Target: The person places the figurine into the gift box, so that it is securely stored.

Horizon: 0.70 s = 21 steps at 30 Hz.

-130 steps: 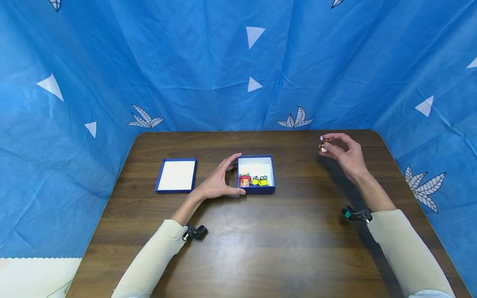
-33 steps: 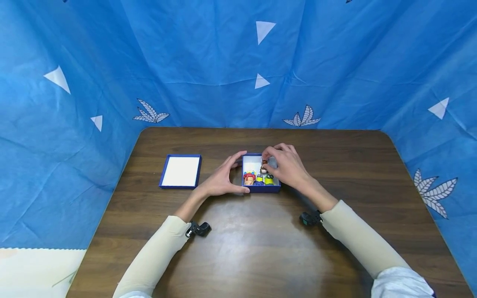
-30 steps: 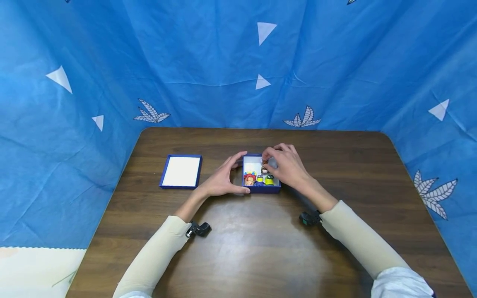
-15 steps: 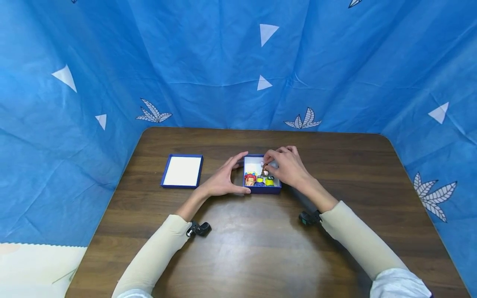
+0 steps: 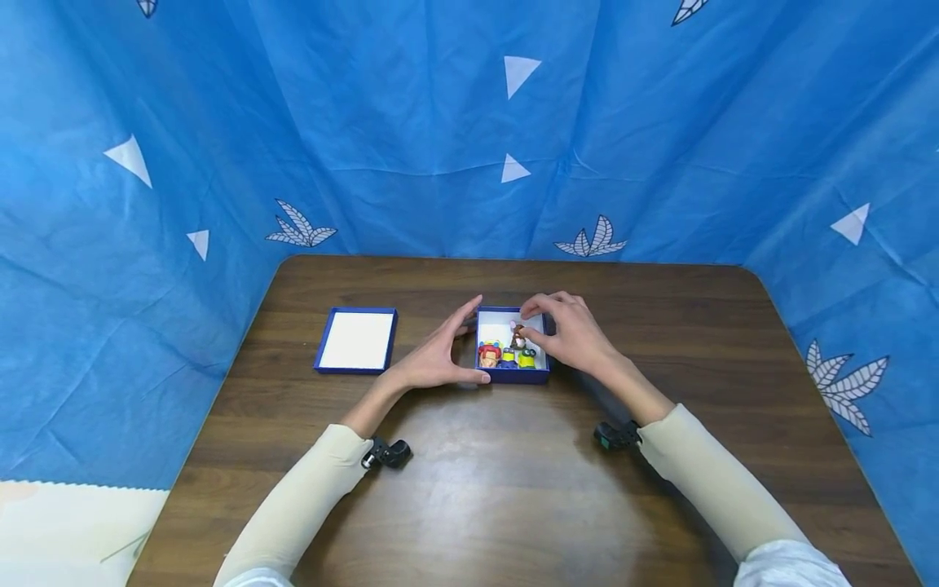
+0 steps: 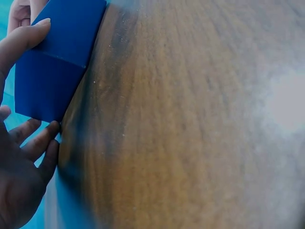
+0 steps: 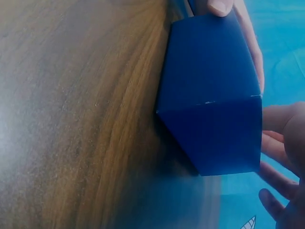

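A blue box (image 5: 517,377) with a white inside stands on the table. My left hand (image 5: 433,359) holds it at its left side, thumb on the front wall and fingers at the left and back. Inside, along the front, lie a red-hatted toy figure (image 5: 489,355) and two yellow minion figures (image 5: 526,359). Behind them a small brown toy figure (image 5: 517,336) rests in the box. My right hand (image 5: 575,333) hovers over the box's right side, thumb and forefinger spread apart around the brown figure. Both wrist views show the blue outer walls (image 7: 209,62); the toys are hidden there.
A square blue-edged lid (image 5: 357,340), white inside up, lies to the left of the left hand. The brown wooden table (image 5: 499,489) reaches back to a blue curtain (image 5: 433,122).
My right hand has carried the brown figure from the table's right side into the box and let go, fingers now spread. My left hand has stayed at the box.
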Available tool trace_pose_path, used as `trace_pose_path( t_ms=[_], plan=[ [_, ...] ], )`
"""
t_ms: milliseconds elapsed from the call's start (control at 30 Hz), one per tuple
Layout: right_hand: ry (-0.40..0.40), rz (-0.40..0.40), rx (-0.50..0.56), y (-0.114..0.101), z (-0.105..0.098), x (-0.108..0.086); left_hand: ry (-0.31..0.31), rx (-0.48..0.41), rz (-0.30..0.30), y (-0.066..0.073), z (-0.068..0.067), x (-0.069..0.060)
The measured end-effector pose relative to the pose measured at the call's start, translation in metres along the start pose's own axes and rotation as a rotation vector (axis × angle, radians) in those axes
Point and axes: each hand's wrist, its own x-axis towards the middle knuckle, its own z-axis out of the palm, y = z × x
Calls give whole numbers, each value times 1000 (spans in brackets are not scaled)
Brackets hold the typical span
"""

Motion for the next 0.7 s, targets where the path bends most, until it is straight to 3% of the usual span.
trace_pose_path(
  t_ms=[200, 467, 700],
  plan=[
    [35, -11, 41, -3, -5, -3, 6, -9, -1, 2, 1, -2],
    [18, -3, 56, -10, -3, -3, 21, -14, 10, -1, 3, -13],
    [40, -54, 55, -18, -3, -3, 47, 69, -38, 9, -16, -28]
  ],
)
